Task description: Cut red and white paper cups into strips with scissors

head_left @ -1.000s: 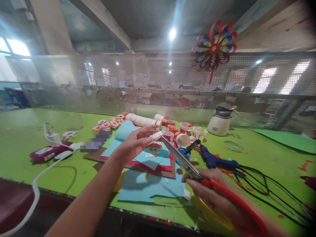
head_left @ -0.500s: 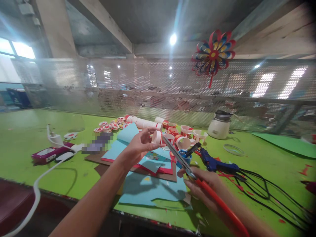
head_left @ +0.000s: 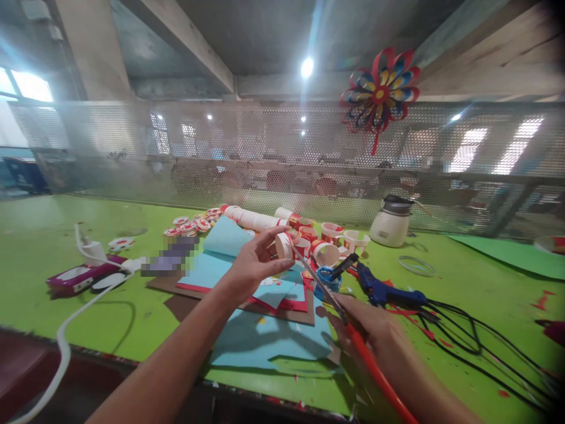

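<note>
Scissors [head_left: 358, 341] have turned, hands [head_left: 251, 268] gripping them and a cup [head_left: 283, 247] above green table [head_left: 145, 315], mesh screen [head_left: 256, 138] behind.

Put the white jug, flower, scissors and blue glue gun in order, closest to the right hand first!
From the right hand, head view:
1. Scissors: in its grip.
2. Blue glue gun: just beyond.
3. White jug: farther back, before the mesh screen.
4. Flower: up high, at the back.

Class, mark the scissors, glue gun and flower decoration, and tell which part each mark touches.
Scissors [head_left: 359, 343]: head view, red handle near the blades.
Glue gun [head_left: 382, 291]: head view, blue body.
Flower decoration [head_left: 380, 94]: head view, yellow centre.
</note>
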### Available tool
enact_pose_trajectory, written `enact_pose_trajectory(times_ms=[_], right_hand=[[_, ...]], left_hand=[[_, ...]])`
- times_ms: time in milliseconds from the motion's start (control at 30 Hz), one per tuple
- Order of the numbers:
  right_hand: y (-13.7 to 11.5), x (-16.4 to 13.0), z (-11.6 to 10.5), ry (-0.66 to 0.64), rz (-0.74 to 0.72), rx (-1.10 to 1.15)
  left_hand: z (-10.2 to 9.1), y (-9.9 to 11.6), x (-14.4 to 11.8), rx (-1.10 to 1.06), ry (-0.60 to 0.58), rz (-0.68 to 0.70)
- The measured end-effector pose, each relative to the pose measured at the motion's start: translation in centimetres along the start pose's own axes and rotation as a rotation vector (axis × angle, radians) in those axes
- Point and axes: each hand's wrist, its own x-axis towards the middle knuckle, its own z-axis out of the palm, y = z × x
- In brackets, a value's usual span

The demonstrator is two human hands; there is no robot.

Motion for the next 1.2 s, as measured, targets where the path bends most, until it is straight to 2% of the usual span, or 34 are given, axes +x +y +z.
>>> enact_pose_trajectory(times_ms=[100, 500, 767, 1067, 1200], right_hand=[[0.5, -0.1, 0.3, 0.046, 0.002, -0.049], [0.6, -0.4, 0.2, 0.048, -0.037, -0.125], [1.0, -0.3, 0.6, 0.099, -0.071, -0.144], [-1.4, -0.2, -0.7, 0.022, 0.065, -0.188], [-1.8, -0.2, -1.0, 0.014, 0.079, -0.183]], left_hand=[[0.1, 0.0, 0.0, -0.010, -0.001, -0.001], [0.2, 0.0, 0.0, 0.011, 0.000, -0.002], [0.2, -0.4, 0.1, 0.042, -0.015, 0.077], [0.4, -0.4, 0.1, 0.077, 0.013, 0.088], [0.4, -0.4, 0.1, 0.098, 0.011, 0.095]])
